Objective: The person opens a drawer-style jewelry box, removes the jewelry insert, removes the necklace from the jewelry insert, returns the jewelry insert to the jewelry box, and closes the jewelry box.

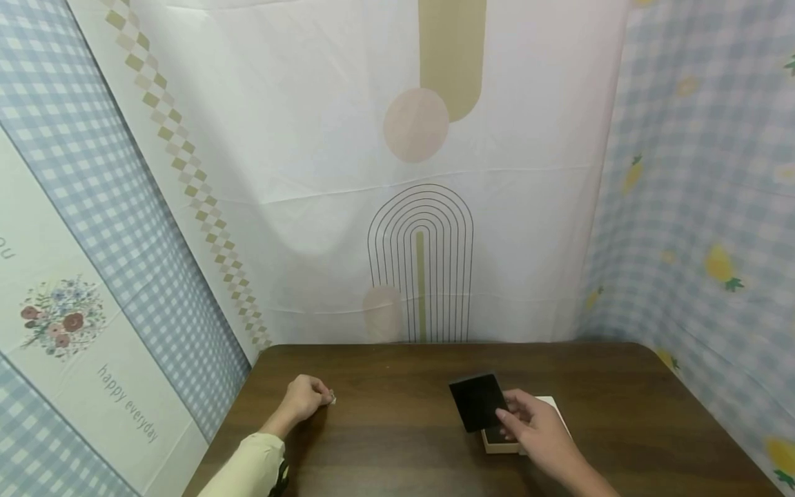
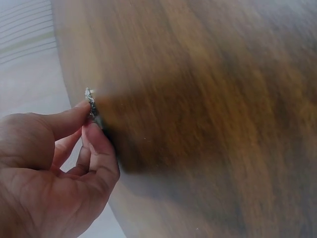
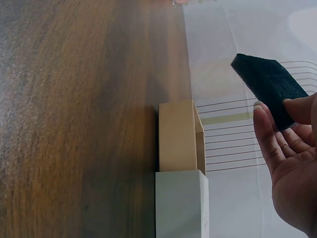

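Between thumb and fingers, my left hand pinches a small silvery, sparkling piece that looks like jewelry, close over the table's left part. The fingers hide part of it, so its exact kind is unclear. My right hand holds a thin, square black foam pad by its edge, tilted in the air. Below that pad is a small drawer-style box: in the right wrist view its tan inner tray is partly slid out of a white sleeve. From the head, the pad and right hand cover part of the box.
The brown wood-grain table has rounded far corners. A white printed cloth hangs behind it, with blue checked cloths at the sides. The box stands on the right half of the table.
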`<state>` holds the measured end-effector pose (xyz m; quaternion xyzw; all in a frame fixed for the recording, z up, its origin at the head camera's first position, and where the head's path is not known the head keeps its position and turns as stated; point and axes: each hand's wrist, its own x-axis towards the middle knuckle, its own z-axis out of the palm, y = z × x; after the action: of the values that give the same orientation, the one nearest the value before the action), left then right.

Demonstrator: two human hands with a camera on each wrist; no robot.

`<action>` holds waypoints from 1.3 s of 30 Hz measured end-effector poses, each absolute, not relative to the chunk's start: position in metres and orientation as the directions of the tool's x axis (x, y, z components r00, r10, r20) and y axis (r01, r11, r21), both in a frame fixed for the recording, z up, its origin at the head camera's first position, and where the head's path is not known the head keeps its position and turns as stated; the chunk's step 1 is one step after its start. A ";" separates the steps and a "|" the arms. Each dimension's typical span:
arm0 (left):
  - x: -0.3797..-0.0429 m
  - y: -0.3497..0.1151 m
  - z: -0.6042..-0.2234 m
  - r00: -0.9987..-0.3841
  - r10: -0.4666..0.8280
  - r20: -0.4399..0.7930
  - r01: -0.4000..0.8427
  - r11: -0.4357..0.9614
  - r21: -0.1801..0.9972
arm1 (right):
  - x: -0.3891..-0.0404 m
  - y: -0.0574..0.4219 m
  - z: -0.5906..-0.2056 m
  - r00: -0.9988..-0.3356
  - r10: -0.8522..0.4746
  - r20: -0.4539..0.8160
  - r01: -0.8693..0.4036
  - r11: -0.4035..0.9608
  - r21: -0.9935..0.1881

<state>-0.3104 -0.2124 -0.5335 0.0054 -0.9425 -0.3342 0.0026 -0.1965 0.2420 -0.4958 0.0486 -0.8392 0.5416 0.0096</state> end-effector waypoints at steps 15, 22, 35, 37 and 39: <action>-0.310 -0.217 -0.538 -0.998 -0.049 -0.024 -0.052 0.726 0.686 | -0.198 0.239 -0.497 -0.997 -0.059 0.058 -0.077 0.399 -0.914; -0.311 -0.215 -0.536 -0.998 -0.061 0.019 -0.030 0.707 0.706 | -0.199 0.240 -0.496 -0.996 -0.056 0.064 -0.081 0.396 -0.915; -0.276 -0.167 -0.487 -0.982 0.016 0.186 0.152 0.653 0.742 | -0.204 0.247 -0.493 -0.997 -0.005 0.076 -0.071 0.419 -0.905; -0.272 -0.162 -0.483 -0.982 0.021 0.187 0.155 0.653 0.741 | -0.205 0.247 -0.493 -0.997 0.001 0.071 -0.065 0.419 -0.905; -0.268 -0.158 -0.480 -0.983 0.029 0.184 0.159 0.642 0.750 | -0.206 0.247 -0.493 -0.997 0.002 0.077 -0.069 0.418 -0.906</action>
<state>-0.2681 -0.1584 -0.4803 -0.0520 -0.9029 -0.4196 0.0776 -0.2063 0.2473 -0.4928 0.0198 -0.8414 0.5391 0.0331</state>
